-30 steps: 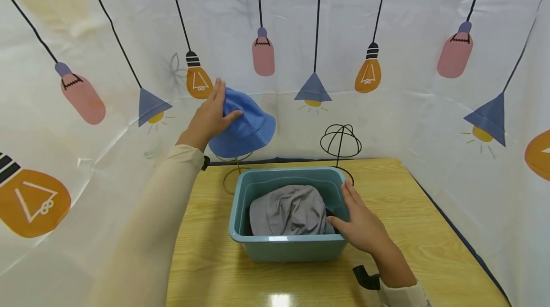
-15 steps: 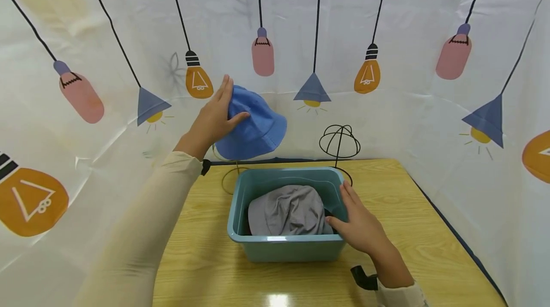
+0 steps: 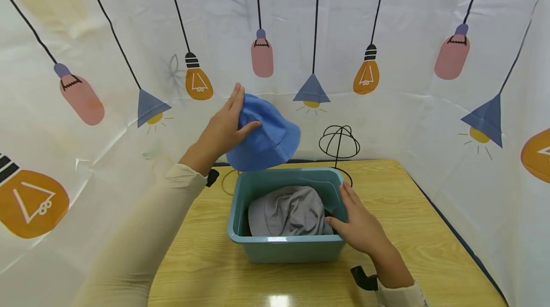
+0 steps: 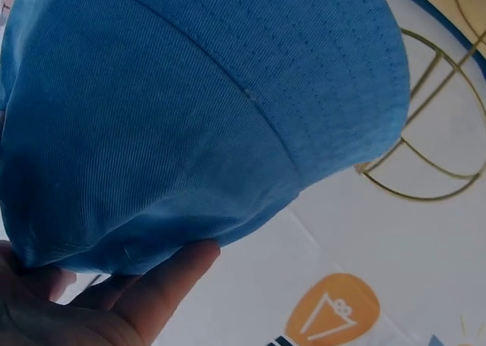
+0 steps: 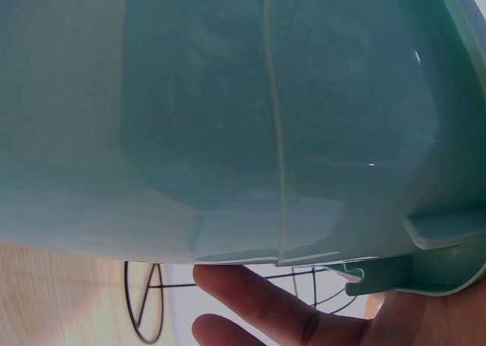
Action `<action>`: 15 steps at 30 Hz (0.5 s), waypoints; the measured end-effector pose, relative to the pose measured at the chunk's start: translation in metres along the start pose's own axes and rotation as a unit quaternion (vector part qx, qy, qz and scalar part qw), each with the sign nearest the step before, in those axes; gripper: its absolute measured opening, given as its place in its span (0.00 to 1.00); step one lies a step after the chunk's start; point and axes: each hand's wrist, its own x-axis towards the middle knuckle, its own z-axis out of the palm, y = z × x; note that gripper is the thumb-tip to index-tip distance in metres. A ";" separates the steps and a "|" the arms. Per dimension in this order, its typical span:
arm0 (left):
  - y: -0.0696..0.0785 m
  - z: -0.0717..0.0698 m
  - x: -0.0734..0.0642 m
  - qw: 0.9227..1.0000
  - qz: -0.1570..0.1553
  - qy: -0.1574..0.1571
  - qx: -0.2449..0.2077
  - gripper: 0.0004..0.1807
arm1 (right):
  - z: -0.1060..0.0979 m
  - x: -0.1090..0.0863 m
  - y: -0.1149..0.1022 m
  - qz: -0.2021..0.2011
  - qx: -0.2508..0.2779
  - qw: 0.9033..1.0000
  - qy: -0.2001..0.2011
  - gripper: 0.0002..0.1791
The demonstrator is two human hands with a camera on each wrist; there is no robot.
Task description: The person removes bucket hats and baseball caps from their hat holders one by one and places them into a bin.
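Note:
A blue bucket hat (image 3: 275, 137) hangs above the back left of a teal plastic bin (image 3: 296, 252). My left hand (image 3: 221, 130) pinches the hat by its crown, thumb in front and fingers behind, with the brim towards the lower right. In the left wrist view the hat's cloth (image 4: 175, 126) fills most of the picture. My right hand (image 3: 365, 226) holds the bin's right rim, its thumb inside and its fingers along the outside, as the bin's wall (image 5: 205, 118) in the right wrist view also shows. Inside the bin lies a crumpled grey cap (image 3: 288, 211); something dark shows beside it.
A black wire hat stand (image 3: 339, 142) rises behind the bin's right corner. Behind the hat is a gold wire stand (image 4: 418, 199), mostly hidden in the head view. The bin sits on a wooden table (image 3: 429, 249), backed by a white curtain (image 3: 399, 121) printed with lamps.
My left hand has carried the blue bucket hat to the right and lately downward, nearer the bin. The right hand and the bin have stayed in place.

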 end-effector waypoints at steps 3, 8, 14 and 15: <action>0.005 0.002 -0.006 1.000 -0.001 -0.007 -0.001 0.57 | 0.000 0.001 0.000 0.000 -0.001 1.000 0.001 0.55; 0.013 0.006 -0.015 1.000 -0.002 -0.020 -0.009 0.56 | 0.001 0.001 0.001 0.000 -0.002 1.000 -0.001 0.56; 0.018 0.013 -0.025 0.999 -0.006 -0.040 -0.019 0.56 | 0.001 0.001 0.002 0.002 -0.003 1.000 0.002 0.56; 0.019 0.014 -0.026 0.999 -0.007 -0.044 -0.020 0.56 | 0.002 0.001 0.002 0.001 -0.003 1.000 0.002 0.56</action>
